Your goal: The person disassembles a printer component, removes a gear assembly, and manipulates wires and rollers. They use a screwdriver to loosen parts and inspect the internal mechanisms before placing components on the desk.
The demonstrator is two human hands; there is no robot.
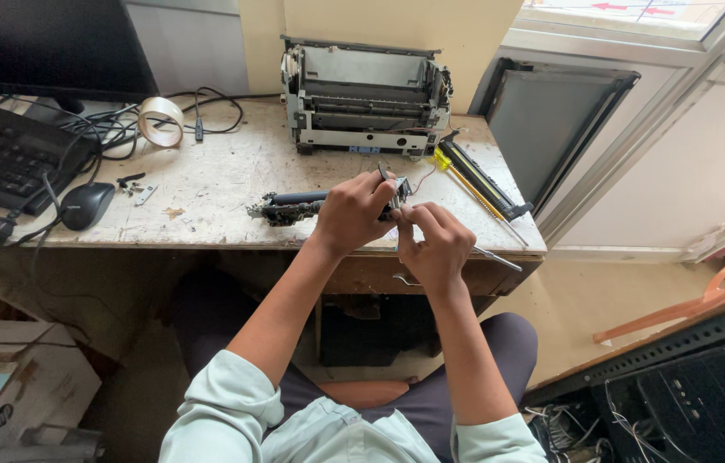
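The left hand [352,214] is closed around a long dark roller assembly [298,206], plastic and metal, lying at the front edge of the worn, paint-flecked wooden desk [225,171]. The right hand [433,244] pinches the assembly's right end with its fingertips. Behind stands 1 stripped grey printer chassis [367,99]; a yellow-handled screwdriver [465,184] lies beside.

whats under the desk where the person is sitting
Under the worn desk show the person's knees in dark trousers and a dark boxy thing between them. What that thing is cannot be told; the space is shadowed and both arms cover part of it.
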